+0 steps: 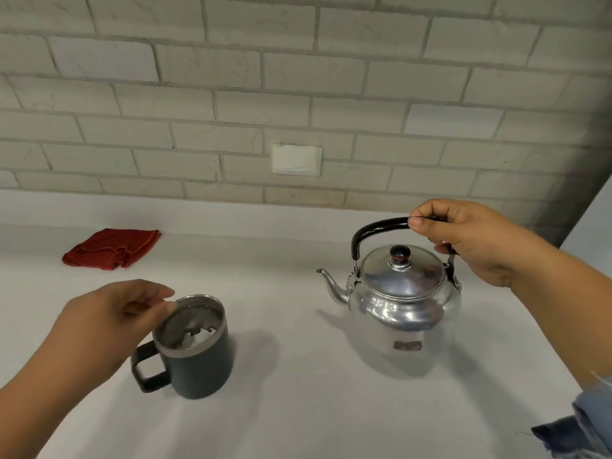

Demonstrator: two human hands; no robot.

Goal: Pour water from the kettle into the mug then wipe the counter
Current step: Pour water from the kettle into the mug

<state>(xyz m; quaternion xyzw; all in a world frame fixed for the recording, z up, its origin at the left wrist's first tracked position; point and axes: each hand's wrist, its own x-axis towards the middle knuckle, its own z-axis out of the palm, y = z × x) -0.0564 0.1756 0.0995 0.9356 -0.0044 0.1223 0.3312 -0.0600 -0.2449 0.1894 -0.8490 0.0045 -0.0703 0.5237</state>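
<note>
**Both hands extended forward**

The left hand (102, 323) is held low, fingers loosely curled, fingertips pinched together. The right hand (470, 240) is raised higher — wrapped closed around a grip, thumb laid forward along it.

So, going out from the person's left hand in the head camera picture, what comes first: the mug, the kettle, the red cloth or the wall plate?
1. Mug: fingertips of the left hand at its rim.
2. Red cloth: behind the hand, near the wall.
3. Kettle: to the right, its handle in the right hand.
4. Wall plate: up on the brick wall.
</note>
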